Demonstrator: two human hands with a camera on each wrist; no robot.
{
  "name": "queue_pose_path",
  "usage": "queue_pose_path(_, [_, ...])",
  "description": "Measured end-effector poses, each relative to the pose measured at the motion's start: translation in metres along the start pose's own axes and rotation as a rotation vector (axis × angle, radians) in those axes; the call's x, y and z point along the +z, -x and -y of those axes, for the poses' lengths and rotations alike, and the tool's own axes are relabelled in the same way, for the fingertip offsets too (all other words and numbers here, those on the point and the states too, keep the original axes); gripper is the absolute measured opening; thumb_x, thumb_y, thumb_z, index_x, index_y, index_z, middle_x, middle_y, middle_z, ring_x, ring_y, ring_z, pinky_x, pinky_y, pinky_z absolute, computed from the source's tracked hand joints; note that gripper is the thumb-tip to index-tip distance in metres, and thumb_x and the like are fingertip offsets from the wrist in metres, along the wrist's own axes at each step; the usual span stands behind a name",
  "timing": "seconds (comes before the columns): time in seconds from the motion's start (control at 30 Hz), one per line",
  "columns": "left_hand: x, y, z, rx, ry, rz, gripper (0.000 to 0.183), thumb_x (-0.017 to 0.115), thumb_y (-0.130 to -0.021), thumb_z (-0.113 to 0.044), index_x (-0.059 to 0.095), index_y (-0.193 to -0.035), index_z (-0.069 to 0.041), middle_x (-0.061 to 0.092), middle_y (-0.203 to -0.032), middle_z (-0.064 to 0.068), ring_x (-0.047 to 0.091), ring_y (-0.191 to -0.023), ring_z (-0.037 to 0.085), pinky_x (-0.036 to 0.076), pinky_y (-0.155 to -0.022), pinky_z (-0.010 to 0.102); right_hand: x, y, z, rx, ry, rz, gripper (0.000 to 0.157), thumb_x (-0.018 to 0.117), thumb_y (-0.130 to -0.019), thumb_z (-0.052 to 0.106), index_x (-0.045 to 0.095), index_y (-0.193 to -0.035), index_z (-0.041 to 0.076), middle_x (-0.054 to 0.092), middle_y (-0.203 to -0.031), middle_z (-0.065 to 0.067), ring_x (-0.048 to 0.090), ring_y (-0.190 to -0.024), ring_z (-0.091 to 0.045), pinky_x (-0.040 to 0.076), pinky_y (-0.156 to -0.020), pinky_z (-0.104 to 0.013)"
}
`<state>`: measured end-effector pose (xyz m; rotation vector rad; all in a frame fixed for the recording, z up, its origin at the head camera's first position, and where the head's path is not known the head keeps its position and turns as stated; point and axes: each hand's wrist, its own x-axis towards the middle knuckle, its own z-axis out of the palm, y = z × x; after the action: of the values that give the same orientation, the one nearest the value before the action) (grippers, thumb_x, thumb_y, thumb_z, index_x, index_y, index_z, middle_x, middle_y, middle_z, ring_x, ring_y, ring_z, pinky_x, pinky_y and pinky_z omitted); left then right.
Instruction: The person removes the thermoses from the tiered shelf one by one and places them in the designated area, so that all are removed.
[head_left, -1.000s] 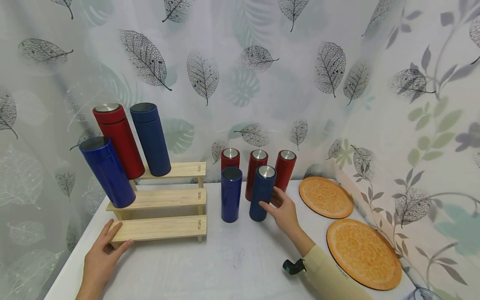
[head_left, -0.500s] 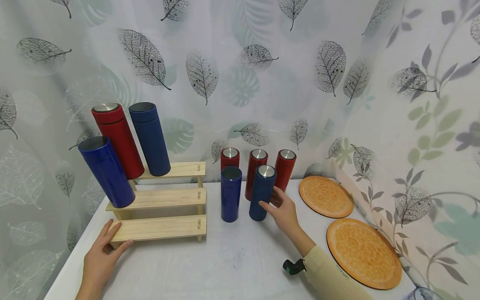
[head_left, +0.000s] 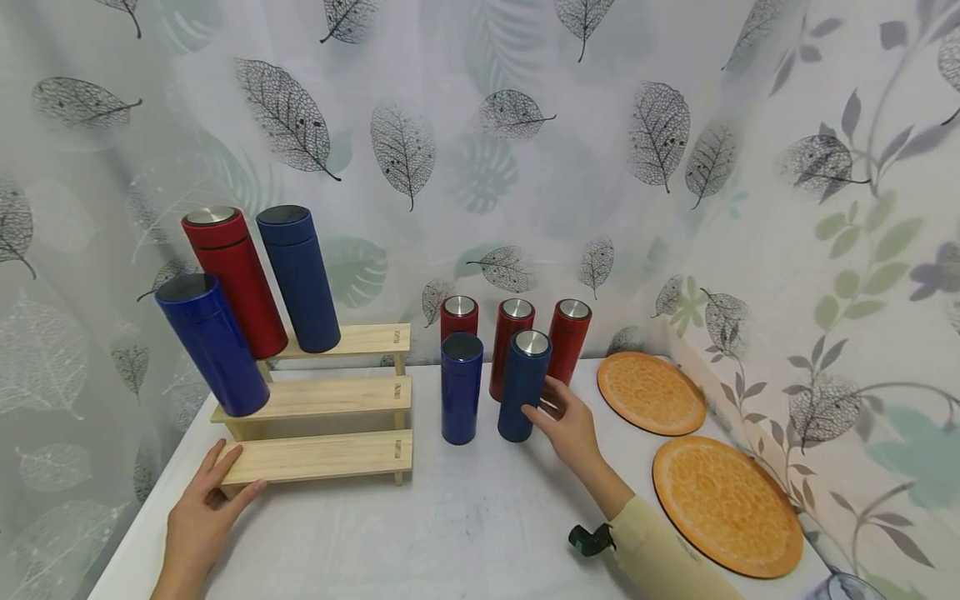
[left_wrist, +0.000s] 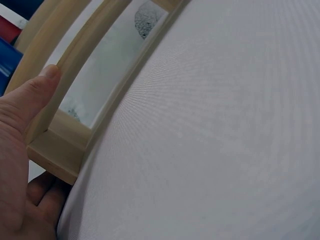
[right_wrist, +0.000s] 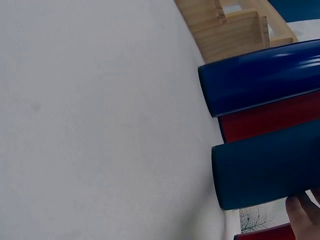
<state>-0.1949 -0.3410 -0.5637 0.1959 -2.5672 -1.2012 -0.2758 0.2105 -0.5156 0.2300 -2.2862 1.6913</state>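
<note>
At the left end of the wooden three-tier rack (head_left: 322, 458), my left hand (head_left: 198, 508) grips the bottom step; in the left wrist view its thumb (left_wrist: 37, 92) lies along the wood. A matte dark-blue thermos flask (head_left: 523, 387) with a silver lid top stands upright on the table. My right hand (head_left: 566, 421) holds its right side, the thumb in front and the other fingers partly hidden behind. Left of it stands a glossy blue thermos flask (head_left: 461, 400). Behind them are three red thermos flasks, one being the red flask (head_left: 572, 333) at the right.
On the rack's upper tiers stand a glossy blue flask (head_left: 217, 346), a red flask (head_left: 240, 283) and a matte blue flask (head_left: 300, 279). Two round orange mats (head_left: 727, 504) lie at the table's right. A leaf-patterned curtain (head_left: 517, 192) hangs behind.
My right hand has shifted very slightly to the right along the matte blue flask, which stays in place. The left hand and the rack have not visibly moved.
</note>
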Motion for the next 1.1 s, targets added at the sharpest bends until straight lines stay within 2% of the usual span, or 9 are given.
queue_pose_path(0.37, [0.001,0.0,0.0,0.024,0.01,-0.011,0.08,0.083,-0.1,-0.038,0.047,-0.164,-0.007,0.024,-0.178,0.013,0.031,-0.156,0.048,0.021,-0.096,-0.008,-0.01,0.014,0.008,-0.034,-0.022,-0.024,0.054,0.087,-0.097,0.021,0.065,-0.146,0.015,0.071,-0.137,-0.006,0.067,-0.13,-0.027,0.055,-0.108,-0.043])
queue_pose_path(0.6, [0.001,0.001,-0.001,0.029,0.011,-0.018,0.08,0.083,-0.099,-0.037,0.048,-0.164,-0.006,0.024,-0.178,0.013,0.032,-0.156,0.049,0.021,-0.096,-0.008,-0.012,0.025,0.019,-0.054,-0.038,-0.033,0.05,0.084,-0.097,0.006,0.066,-0.143,0.01,0.072,-0.137,-0.01,0.068,-0.129,-0.031,0.055,-0.108,-0.05])
queue_pose_path(0.87, [0.0,0.001,0.0,0.031,0.018,-0.017,0.079,0.083,-0.1,-0.036,0.048,-0.164,-0.006,0.024,-0.178,0.013,0.032,-0.156,0.048,0.021,-0.096,-0.008,-0.009,0.034,0.035,-0.087,-0.081,-0.031,0.045,0.084,-0.097,0.007,0.068,-0.139,0.008,0.072,-0.135,-0.009,0.069,-0.127,-0.03,0.056,-0.107,-0.043])
queue_pose_path(1.1, [0.001,0.002,0.001,0.035,0.006,-0.017,0.079,0.083,-0.099,-0.037,0.048,-0.163,-0.006,0.025,-0.178,0.013,0.032,-0.156,0.048,0.021,-0.096,-0.008,-0.005,0.038,0.041,-0.119,-0.102,-0.014,0.044,0.085,-0.097,0.01,0.069,-0.138,0.007,0.073,-0.134,-0.01,0.07,-0.125,-0.029,0.056,-0.107,-0.048])
